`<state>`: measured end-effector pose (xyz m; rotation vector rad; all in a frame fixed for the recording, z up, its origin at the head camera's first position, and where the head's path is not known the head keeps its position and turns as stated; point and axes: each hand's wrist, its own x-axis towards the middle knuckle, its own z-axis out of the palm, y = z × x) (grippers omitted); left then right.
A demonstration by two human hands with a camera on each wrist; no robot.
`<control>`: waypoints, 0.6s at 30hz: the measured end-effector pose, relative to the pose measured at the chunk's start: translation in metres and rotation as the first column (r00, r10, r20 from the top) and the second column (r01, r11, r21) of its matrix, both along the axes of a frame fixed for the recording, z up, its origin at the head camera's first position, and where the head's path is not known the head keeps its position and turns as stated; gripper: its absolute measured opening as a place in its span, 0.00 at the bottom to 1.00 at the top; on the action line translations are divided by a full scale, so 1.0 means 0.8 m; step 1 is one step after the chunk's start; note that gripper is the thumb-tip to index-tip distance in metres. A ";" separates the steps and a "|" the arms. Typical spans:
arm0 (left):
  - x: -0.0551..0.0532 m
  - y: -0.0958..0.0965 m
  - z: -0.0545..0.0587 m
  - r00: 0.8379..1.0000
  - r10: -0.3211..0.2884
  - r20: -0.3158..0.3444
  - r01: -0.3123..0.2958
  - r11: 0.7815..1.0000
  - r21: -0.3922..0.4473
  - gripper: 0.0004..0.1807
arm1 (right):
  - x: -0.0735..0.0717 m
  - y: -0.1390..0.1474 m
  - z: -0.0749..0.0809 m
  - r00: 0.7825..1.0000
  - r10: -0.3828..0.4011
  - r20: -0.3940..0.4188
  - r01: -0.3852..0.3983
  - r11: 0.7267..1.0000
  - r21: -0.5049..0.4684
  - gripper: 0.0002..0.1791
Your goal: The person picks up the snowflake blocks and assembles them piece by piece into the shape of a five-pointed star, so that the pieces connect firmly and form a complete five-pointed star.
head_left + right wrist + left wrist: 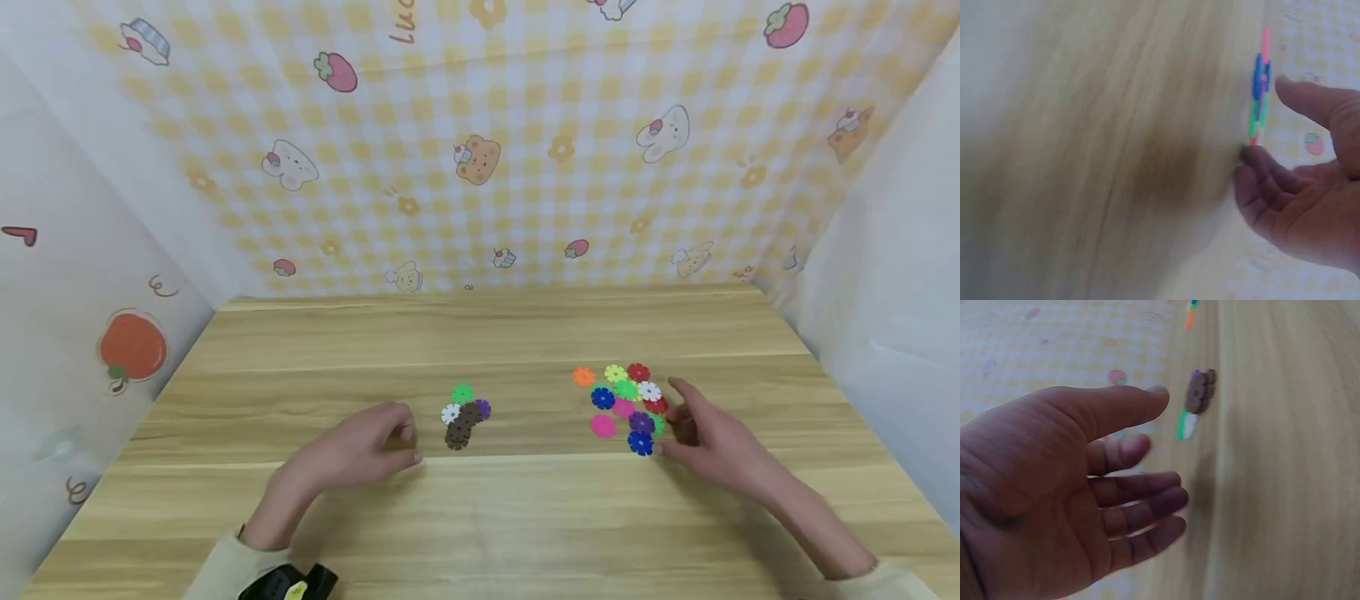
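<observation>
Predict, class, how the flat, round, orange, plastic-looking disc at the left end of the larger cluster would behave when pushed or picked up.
The orange disc is probably light and fairly stiff, as it looks thin and plastic. It would likely slide rather than roll, lying flat on the wood-grained tabletop. Its low edge may be awkward to pinch.
</observation>
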<state>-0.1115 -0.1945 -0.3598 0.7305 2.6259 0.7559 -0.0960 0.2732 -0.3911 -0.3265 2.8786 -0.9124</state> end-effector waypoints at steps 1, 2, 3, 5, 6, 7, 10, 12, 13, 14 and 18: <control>-0.006 0.002 -0.004 1.000 -0.014 -0.007 0.014 1.000 0.027 0.13 | -0.004 -0.001 -0.001 1.000 -0.012 0.005 0.012 1.000 -0.023 0.51; -0.011 0.004 -0.007 1.000 -0.026 -0.007 0.026 0.998 0.052 0.14 | -0.007 -0.002 -0.002 1.000 -0.020 0.016 0.021 0.999 -0.050 0.51; -0.016 0.006 -0.010 0.999 -0.032 -0.004 0.032 0.997 0.074 0.15 | -0.010 -0.003 -0.003 0.999 -0.031 0.028 0.033 0.997 -0.071 0.51; -0.023 0.010 -0.014 0.999 -0.035 0.017 0.033 0.994 0.109 0.16 | -0.015 -0.004 -0.005 0.997 -0.051 0.051 0.056 0.993 -0.102 0.51; -0.026 0.011 -0.015 0.999 -0.031 0.028 0.028 0.993 0.118 0.17 | -0.017 -0.005 -0.006 0.996 -0.060 0.062 0.066 0.992 -0.106 0.51; -0.029 0.012 -0.017 0.999 -0.027 0.043 0.021 0.991 0.129 0.17 | -0.018 -0.005 -0.006 0.995 -0.068 0.072 0.076 0.991 -0.106 0.50; -0.036 0.019 -0.024 0.997 -0.005 0.074 -0.006 0.988 0.154 0.17 | -0.018 -0.005 -0.007 0.993 -0.082 0.081 0.090 0.991 -0.099 0.50; -0.040 0.025 -0.031 0.997 0.011 0.079 -0.025 0.986 0.168 0.16 | -0.017 -0.005 -0.009 0.993 -0.086 0.074 0.093 0.991 -0.095 0.49; -0.042 0.028 -0.034 0.997 0.020 0.079 -0.033 0.984 0.173 0.16 | -0.016 -0.005 -0.010 0.994 -0.082 0.065 0.089 0.992 -0.095 0.50; -0.044 0.031 -0.036 0.997 0.029 0.075 -0.042 0.983 0.178 0.16 | -0.016 -0.005 -0.012 0.996 -0.075 0.055 0.081 0.992 -0.098 0.50; -0.051 0.044 -0.044 0.998 0.057 0.016 -0.059 0.982 0.178 0.17 | -0.015 -0.005 -0.017 0.998 -0.056 0.007 0.057 0.993 -0.107 0.50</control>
